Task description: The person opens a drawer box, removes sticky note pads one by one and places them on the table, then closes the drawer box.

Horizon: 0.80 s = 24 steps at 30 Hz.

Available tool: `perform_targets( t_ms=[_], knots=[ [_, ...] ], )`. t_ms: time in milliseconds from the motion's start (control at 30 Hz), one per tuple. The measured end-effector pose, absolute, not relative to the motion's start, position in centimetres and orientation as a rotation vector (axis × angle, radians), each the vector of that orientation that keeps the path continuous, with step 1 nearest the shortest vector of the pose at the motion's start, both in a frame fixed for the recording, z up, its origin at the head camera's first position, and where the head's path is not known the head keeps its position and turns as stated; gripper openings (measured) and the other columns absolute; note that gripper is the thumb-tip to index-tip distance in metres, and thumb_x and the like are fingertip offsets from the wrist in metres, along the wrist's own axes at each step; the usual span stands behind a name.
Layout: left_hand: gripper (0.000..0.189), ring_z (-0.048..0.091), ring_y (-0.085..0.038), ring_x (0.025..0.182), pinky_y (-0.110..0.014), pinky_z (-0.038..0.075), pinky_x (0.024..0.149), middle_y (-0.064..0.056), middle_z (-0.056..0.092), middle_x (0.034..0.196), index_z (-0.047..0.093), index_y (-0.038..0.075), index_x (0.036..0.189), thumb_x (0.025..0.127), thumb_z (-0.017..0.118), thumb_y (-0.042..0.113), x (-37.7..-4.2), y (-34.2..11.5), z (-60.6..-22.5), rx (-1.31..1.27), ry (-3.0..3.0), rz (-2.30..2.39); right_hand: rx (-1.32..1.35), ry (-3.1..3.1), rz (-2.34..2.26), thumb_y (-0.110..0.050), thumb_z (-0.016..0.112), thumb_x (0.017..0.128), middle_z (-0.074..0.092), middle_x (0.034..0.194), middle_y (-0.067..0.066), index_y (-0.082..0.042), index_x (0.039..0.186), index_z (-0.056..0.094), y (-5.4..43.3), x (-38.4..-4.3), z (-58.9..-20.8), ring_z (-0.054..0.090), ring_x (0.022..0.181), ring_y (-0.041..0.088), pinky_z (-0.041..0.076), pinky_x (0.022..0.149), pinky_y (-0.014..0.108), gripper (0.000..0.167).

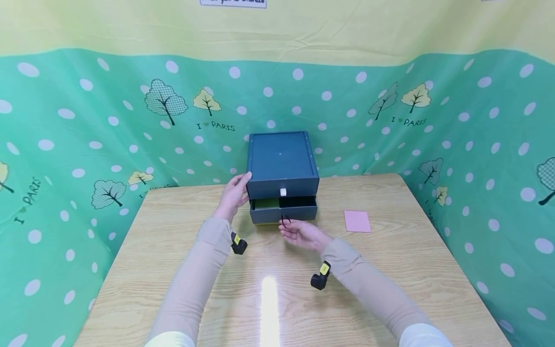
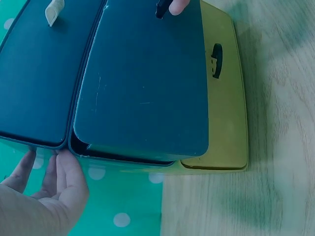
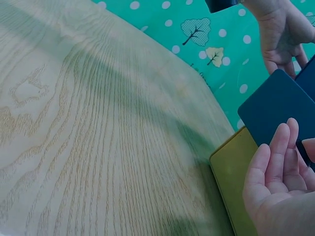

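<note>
While only the left wrist view is showing the bottom handle (image 2: 217, 61), the left hand (image 1: 232, 196) is touching the cabinet (image 1: 284, 156) with extended fingers; the right hand (image 1: 303, 234) is pinching its jutting drawer (image 1: 299, 213) by the pull (image 2: 162, 8).

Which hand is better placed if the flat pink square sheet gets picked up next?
Probably the right hand: it is nearer the flat pink square sheet, though it pinches the open blue drawer's black handle. The left hand touches the boxy dark-blue drawer unit on its opposite side.
</note>
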<state>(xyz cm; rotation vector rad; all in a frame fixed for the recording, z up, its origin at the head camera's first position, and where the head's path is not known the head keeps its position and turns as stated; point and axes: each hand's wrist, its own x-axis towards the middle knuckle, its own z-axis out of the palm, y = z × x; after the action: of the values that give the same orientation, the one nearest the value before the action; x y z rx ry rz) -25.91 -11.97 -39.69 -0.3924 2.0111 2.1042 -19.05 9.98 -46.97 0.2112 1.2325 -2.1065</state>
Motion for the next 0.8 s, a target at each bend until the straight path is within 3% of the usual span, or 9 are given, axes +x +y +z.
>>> perform_targets(
  t_ms=[200, 433, 633, 800],
  knots=[
    [0.06, 0.042, -0.028, 0.127, -0.043, 0.038, 0.106, -0.009, 0.039, 0.144, 0.042, 0.014, 0.142, 0.093, 0.055, 0.047, -25.85, -11.99, -39.7, -0.377, 2.026, 2.094, 0.237, 1.243, -2.106, -0.005, 0.04, 0.1, 0.066, 0.096, 0.001, 0.004, 0.141, 0.035, 9.95, -18.95, -47.16, 0.063, 0.089, 0.009, 0.048, 0.09, 0.025, 0.042],
    [0.059, 0.042, -0.029, 0.128, -0.044, 0.038, 0.106, -0.009, 0.038, 0.145, 0.043, 0.014, 0.141, 0.093, 0.055, 0.046, -25.9, -11.99, -39.71, -0.369, 2.028, 2.097, 0.233, 1.242, -2.103, -0.004, 0.04, 0.1, 0.067, 0.092, 0.0, 0.001, 0.13, 0.046, 10.0, -18.55, -46.84, 0.062, 0.09, 0.01, 0.049, 0.086, 0.024, 0.031],
    [0.058, 0.043, -0.027, 0.124, -0.043, 0.039, 0.105, -0.009, 0.041, 0.141, 0.044, 0.014, 0.14, 0.093, 0.055, 0.046, -25.91, -11.96, -39.75, -0.381, 2.028, 2.101, 0.206, 1.239, -2.09, -0.003, 0.039, 0.1, 0.067, 0.09, 0.0, 0.003, 0.133, 0.042, 10.07, -18.43, -46.8, 0.062, 0.088, 0.009, 0.048, 0.087, 0.024, 0.034],
    [0.058, 0.047, -0.025, 0.121, -0.042, 0.04, 0.105, -0.009, 0.044, 0.138, 0.043, 0.014, 0.141, 0.093, 0.055, 0.046, -25.95, -11.9, -39.78, -0.392, 2.012, 2.111, 0.194, 1.243, -2.085, -0.002, 0.04, 0.1, 0.067, 0.089, 0.001, 0.002, 0.127, 0.047, 10.21, -18.29, -46.8, 0.063, 0.085, 0.01, 0.051, 0.081, 0.023, 0.028]
  ],
)
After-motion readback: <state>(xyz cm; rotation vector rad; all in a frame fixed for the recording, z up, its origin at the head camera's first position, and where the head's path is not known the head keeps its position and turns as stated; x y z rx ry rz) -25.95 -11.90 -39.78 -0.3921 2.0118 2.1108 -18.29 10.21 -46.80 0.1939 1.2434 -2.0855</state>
